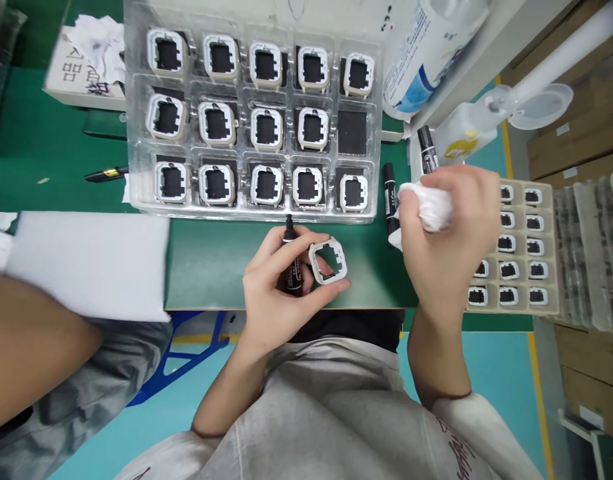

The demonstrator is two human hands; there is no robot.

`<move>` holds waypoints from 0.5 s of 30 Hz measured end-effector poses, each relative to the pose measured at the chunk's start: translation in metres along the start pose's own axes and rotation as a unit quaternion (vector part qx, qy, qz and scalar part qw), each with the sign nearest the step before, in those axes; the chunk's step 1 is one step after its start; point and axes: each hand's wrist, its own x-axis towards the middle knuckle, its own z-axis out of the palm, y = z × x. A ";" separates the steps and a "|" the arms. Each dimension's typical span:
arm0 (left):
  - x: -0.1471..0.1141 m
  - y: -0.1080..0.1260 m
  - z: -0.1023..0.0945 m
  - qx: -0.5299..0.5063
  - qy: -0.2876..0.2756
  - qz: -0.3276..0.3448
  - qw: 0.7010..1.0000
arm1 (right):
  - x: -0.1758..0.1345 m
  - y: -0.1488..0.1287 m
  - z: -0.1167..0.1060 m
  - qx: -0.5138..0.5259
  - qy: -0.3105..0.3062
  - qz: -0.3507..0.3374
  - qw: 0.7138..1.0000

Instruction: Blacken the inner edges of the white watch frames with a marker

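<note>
Between the thumb and fingers of my left hand [281, 293] is a white watch case frame [313, 261], a rounded square with an open middle. That same hand also keeps a black marker pen [292, 275] in its palm, tip pointing away from me. My right hand [453, 227] is closed round a crumpled white tissue [432, 207], to the right of the frame and above the table. Just left of the tissue lies another black marker [390, 193]. A clear plastic tray [251, 215] of similar frames stands beyond my hands, one of its pockets showing only black lining.
A beige tray [521, 310] of smaller frames is at the right, beside stacked trays [593, 253]. A labelled bottle [411, 87] and a pump bottle [466, 127] stand at the back right. Another person's arm [36, 347] reaches in from the left, near a white foam sheet [93, 260].
</note>
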 end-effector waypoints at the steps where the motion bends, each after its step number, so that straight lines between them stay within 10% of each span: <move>1: 0.000 0.000 0.000 0.000 0.002 0.000 1.000 | 0.001 0.002 0.000 -0.007 -0.033 0.007 0.999; 15: 0.001 -0.001 -0.001 -0.015 0.005 -0.002 1.000 | -0.031 0.008 0.004 -0.032 -0.086 -0.008 0.996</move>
